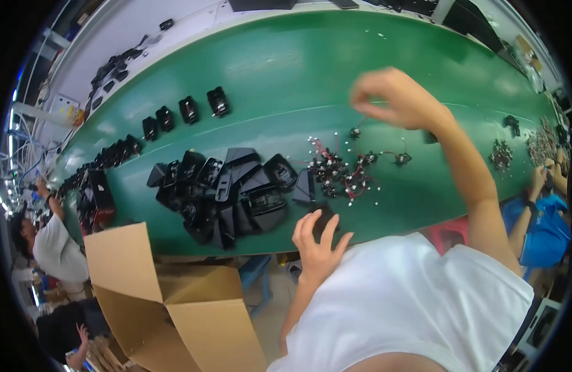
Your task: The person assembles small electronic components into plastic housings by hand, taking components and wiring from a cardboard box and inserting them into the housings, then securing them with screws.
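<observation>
My left hand (317,252) is at the table's near edge, its fingers bent around a black plastic housing (323,218). Part of that housing is covered by the fingers. Raised over the table, my right hand (394,96) is blurred, with the fingers curled. Just below it is a small wired part (355,132); whether the fingers hold its wire cannot be made out. A tangle of small wired parts (329,170) with red and black leads and white connectors lies between my hands. To the left, black plastic housings (261,201) are heaped together.
Housings with parts inside (217,101) stand in a row toward the far left. An open cardboard box (128,260) is below the table's near edge. More small parts (501,155) lie at right. Other people (56,245) work at both sides.
</observation>
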`<state>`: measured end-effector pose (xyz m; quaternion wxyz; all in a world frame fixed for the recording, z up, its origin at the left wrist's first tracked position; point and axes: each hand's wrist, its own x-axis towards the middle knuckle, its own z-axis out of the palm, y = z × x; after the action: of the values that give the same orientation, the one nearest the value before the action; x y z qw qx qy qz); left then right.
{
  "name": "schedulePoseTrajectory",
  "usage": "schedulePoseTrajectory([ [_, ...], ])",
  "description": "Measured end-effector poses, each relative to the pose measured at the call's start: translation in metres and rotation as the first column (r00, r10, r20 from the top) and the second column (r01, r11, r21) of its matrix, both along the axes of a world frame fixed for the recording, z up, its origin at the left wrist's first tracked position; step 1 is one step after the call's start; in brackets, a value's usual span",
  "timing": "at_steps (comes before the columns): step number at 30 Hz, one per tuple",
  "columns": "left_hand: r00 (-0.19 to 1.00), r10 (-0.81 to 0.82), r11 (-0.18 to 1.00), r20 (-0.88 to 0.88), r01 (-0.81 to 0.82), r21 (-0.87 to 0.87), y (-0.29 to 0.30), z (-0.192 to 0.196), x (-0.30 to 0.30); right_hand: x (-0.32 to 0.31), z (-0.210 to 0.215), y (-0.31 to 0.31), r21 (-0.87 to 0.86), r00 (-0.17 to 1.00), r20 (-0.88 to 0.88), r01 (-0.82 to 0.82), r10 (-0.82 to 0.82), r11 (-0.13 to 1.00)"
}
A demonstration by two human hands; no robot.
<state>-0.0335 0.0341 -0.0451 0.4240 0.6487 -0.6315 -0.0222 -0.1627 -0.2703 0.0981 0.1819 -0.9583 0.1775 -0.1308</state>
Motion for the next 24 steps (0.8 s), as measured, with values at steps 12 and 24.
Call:
schedulePoseTrajectory([
  [12, 0.990, 0.130, 0.991, -0.059, -0.129, 0.026, -0.011, -0.006, -0.008, -0.118, -0.092, 0.089, 0.280, 0.839, -0.034, 0.530, -0.543, 0.801],
  [24, 0.967, -0.025, 0.999, -0.252, 0.031, 0.020, -0.006, 0.001, 0.000, -0.129, -0.079, 0.089, 0.385, 0.726, 0.088, 0.606, -0.682, 0.696],
])
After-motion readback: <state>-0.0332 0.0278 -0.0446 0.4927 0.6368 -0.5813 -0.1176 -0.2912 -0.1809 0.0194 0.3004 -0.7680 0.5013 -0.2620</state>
